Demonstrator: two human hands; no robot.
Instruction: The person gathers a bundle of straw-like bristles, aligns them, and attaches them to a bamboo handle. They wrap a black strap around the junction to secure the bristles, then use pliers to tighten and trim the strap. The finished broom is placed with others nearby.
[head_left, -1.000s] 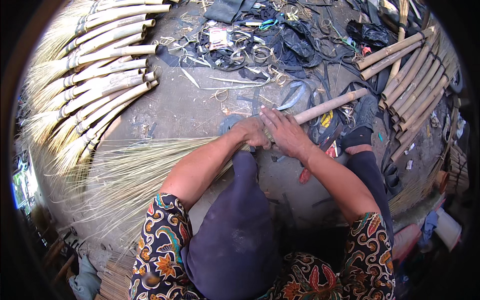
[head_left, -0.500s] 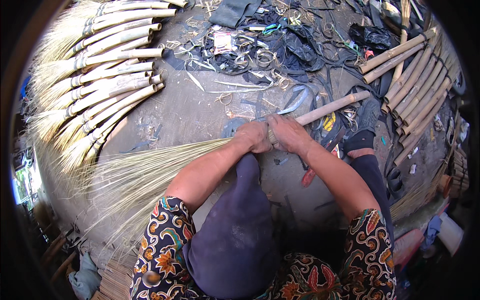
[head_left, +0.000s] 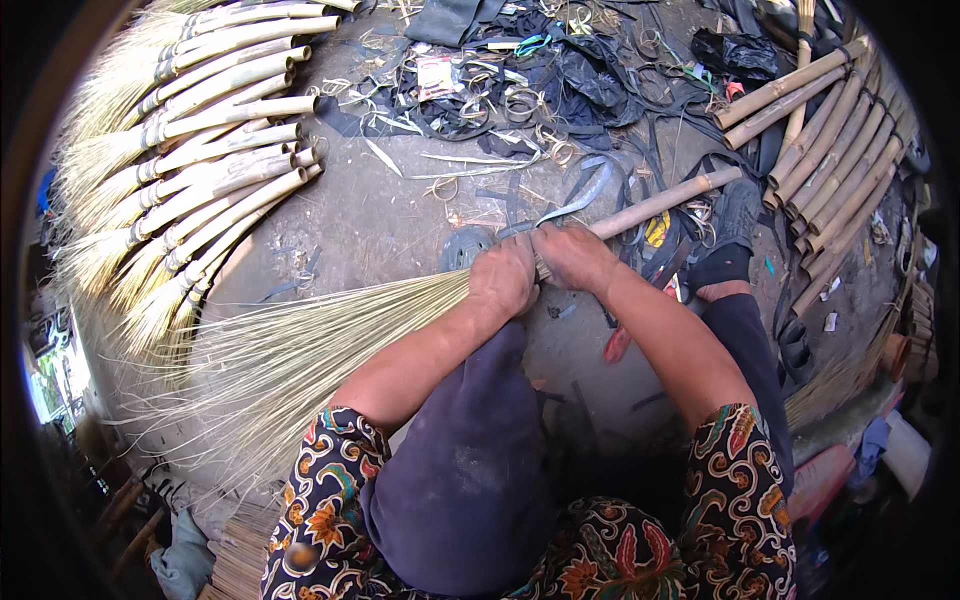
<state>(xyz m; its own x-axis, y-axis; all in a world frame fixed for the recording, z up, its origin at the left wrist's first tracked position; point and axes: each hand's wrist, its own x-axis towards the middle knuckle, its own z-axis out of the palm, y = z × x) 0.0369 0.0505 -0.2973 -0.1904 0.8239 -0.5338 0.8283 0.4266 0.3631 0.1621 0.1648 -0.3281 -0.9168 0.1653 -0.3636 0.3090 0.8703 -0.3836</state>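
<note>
A stick broom (head_left: 350,325) lies slantwise before me, its pale bristles fanned to the left. Its bamboo handle (head_left: 665,203) points up to the right and ends by my shoe. Where bristles meet handle, my left hand (head_left: 505,275) is closed around the bristle neck. Right beside it, my right hand (head_left: 572,256) grips the joint from above, fingers wrapped over. A grey-black rubber strip (head_left: 585,195) curves away from just behind the right hand; whether the fingers hold it is hidden. The binding under both hands is mostly covered.
Several bound brooms (head_left: 225,130) lie in a row at the left. More bamboo-handled bundles (head_left: 835,165) are stacked at the right. Black scraps, plastic and strips (head_left: 560,85) litter the far floor. A red-handled tool (head_left: 618,345) lies below my right forearm.
My left hand has rolled slightly, its knuckles now turned more upward on the broom neck. The bristles have shifted a little. Both hands keep their hold, and the whole view has moved slightly.
</note>
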